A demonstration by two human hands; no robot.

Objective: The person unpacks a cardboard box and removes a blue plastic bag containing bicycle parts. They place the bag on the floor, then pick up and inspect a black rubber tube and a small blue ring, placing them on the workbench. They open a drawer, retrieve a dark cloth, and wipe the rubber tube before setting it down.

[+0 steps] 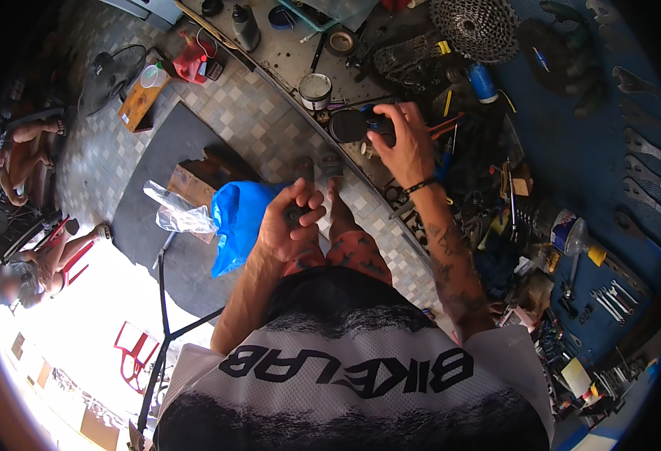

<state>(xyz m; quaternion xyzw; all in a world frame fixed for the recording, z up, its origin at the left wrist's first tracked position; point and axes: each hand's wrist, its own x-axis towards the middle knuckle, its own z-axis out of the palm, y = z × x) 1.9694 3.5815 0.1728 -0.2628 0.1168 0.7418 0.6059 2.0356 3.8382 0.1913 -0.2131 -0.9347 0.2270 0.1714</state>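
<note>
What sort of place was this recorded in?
Probably a bicycle repair workshop: there is a large toothed sprocket cluster, a row of wrenches along the blue panel, and a cluttered workbench.

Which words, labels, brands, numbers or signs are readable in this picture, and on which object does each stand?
Shirt: large dark lettering, upside down, clear enough to read; I do not copy its wording.
White tub: any side markings too small to read.
Blue can: any print too small to read.
Plastic container: label too small to read.
</note>
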